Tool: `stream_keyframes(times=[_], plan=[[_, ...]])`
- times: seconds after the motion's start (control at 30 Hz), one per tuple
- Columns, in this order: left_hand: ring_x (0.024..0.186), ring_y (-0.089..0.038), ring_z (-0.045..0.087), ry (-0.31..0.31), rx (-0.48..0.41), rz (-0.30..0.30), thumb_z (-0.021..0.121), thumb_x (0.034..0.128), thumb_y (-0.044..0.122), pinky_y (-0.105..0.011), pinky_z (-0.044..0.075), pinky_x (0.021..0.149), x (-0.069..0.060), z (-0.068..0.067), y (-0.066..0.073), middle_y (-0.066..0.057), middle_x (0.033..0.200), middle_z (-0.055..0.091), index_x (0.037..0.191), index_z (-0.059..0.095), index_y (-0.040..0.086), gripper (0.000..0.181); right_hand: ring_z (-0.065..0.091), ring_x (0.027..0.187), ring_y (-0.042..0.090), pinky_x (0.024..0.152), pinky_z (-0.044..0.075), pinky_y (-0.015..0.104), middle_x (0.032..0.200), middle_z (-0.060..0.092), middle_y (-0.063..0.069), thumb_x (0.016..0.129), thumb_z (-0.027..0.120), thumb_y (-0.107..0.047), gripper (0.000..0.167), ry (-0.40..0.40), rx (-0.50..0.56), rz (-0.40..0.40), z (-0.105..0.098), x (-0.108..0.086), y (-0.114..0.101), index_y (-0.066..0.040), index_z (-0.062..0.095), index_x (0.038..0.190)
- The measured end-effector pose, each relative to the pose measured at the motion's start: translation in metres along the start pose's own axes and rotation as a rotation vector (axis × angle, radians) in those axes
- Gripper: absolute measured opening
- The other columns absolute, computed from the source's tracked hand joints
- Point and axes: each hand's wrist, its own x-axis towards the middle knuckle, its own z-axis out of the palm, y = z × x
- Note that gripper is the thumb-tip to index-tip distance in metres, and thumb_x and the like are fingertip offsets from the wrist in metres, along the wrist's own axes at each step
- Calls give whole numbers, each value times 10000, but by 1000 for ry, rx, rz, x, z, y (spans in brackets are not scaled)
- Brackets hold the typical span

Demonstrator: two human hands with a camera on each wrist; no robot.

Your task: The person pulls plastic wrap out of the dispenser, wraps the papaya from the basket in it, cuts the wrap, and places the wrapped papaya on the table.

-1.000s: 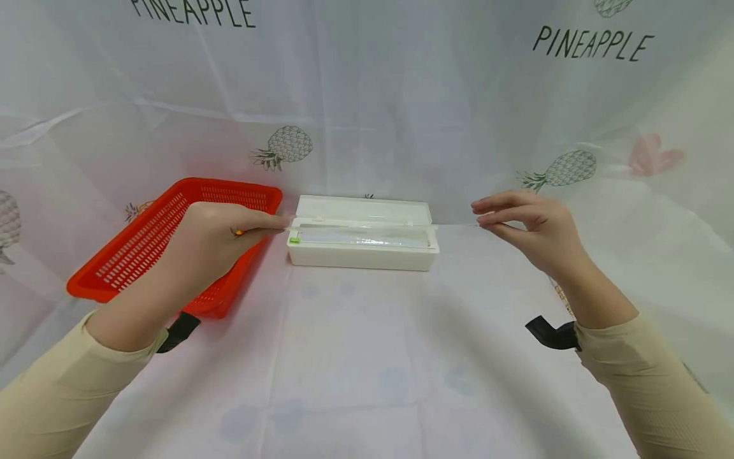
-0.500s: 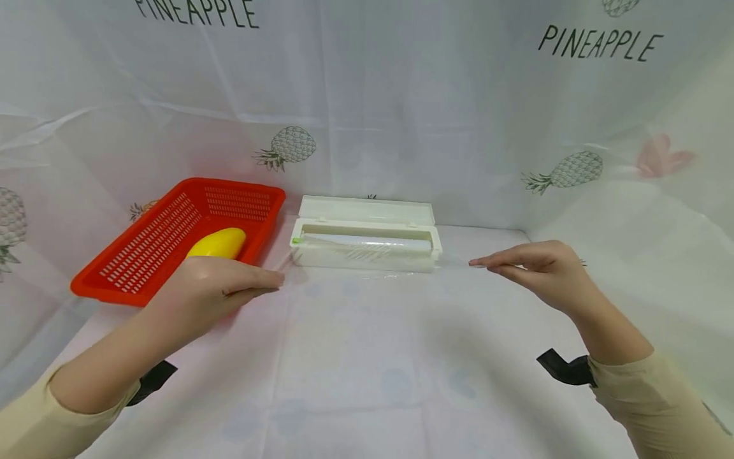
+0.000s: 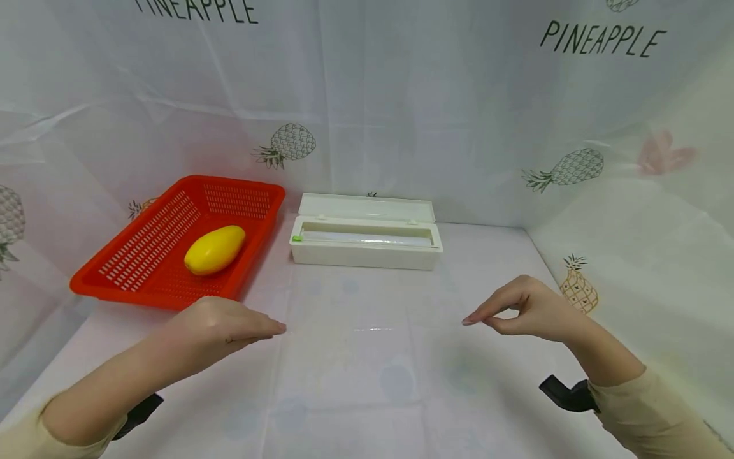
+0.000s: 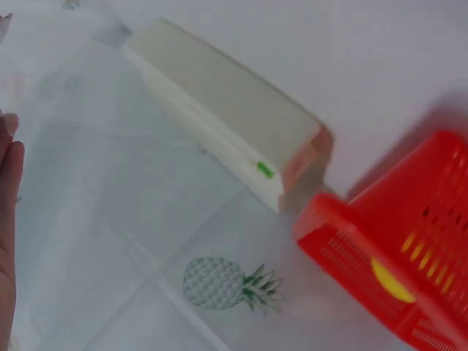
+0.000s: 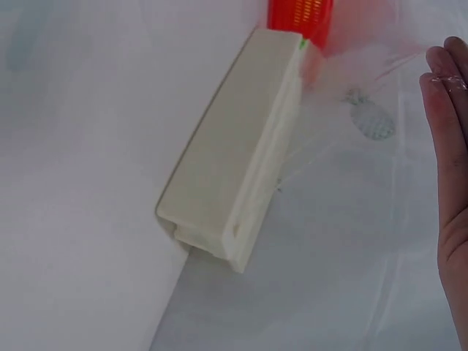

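A sheet of clear cling film (image 3: 373,329) is stretched low over the table between my two hands; only a glint of it shows. My left hand (image 3: 215,328) pinches its left side between thumb and flat fingers, in front of the red basket. On the other side my right hand (image 3: 527,309) pinches the film with thumb and fingertips; in the right wrist view shiny film (image 5: 447,82) lies on the fingertips. Behind them stands a white cling film dispenser (image 3: 367,257), lid (image 3: 367,207) raised, with the roll (image 3: 373,238) inside. How far the film reaches cannot be seen.
At the left a red plastic basket (image 3: 120,294) holds a yellow, mango-shaped fruit (image 3: 215,250). A cloth backdrop (image 3: 390,95) with printed pineapples hangs right behind the dispenser and along the right side.
Both hands have come down and toward me, drawing the film away from over the dispenser. The dispenser's opening and front, which the film lay across, and the yellow fruit now show uncovered.
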Motion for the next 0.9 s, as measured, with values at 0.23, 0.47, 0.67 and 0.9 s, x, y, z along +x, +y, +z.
stream_keyframes(times=[0.23, 0.47, 0.67, 0.9], plan=[[861, -54, 692, -152, -94, -33, 819, 732, 3, -118, 507, 726, -7, 15, -1, 46, 976, 736, 1105, 745, 107, 394, 708, 865, 198, 708, 572, 310, 955, 742, 66, 787, 628, 210, 389, -63, 57, 92, 17, -6, 10, -80, 775, 1001], [835, -45, 685, -208, -90, 22, 832, 723, 19, -130, 513, 720, -15, 32, -9, 62, 936, 736, 1042, 766, 111, 338, 708, 855, 192, 700, 570, 317, 937, 745, 41, 793, 624, 180, 358, -120, 77, 190, 33, -8, 19, -87, 781, 973], [780, -30, 648, -170, -74, 116, 865, 664, -13, -119, 506, 736, -21, 50, -18, 81, 876, 688, 880, 759, 148, 290, 705, 860, 159, 749, 558, 294, 915, 745, -26, 786, 602, 159, 376, -162, 21, 302, 50, -8, 30, -125, 792, 944], [717, -12, 566, -191, -62, 123, 878, 671, 41, -83, 470, 711, -29, 71, -28, 121, 787, 630, 807, 740, 180, 238, 693, 859, 106, 754, 560, 280, 882, 746, 10, 767, 589, 156, 309, -153, 38, 369, 72, -9, 47, -44, 785, 897]])
